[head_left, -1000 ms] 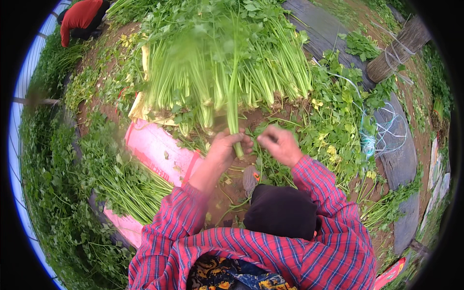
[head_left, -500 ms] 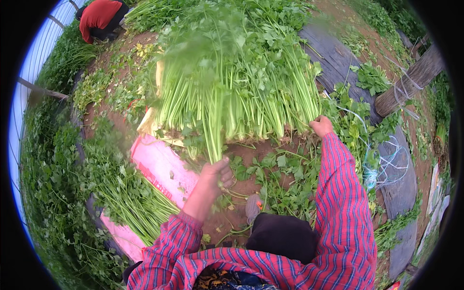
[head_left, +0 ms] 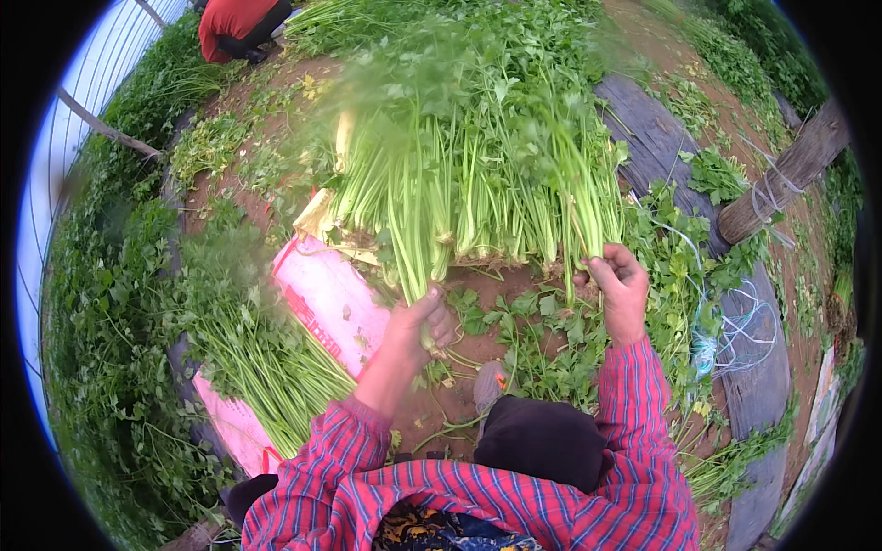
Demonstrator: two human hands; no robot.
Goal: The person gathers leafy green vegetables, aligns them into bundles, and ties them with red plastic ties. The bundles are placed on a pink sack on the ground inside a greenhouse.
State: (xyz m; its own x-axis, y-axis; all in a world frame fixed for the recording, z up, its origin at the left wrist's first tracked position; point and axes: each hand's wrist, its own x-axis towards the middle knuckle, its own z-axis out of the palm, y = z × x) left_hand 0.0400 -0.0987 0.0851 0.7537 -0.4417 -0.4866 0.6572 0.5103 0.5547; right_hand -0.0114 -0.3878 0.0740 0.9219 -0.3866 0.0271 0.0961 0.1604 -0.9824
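Soil plot (head_left: 514,294): left hand (head_left: 418,321) grips celery bunch (head_left: 432,230).

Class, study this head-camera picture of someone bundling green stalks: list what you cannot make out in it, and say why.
- Head view: the left hand covers the base of the stalk bunch it grips; the roots there are hidden.
- The leafy tops of the big pile are blurred.
- The person in red is cut off by the top rim.
- What the right hand pinches is too thin to tell.
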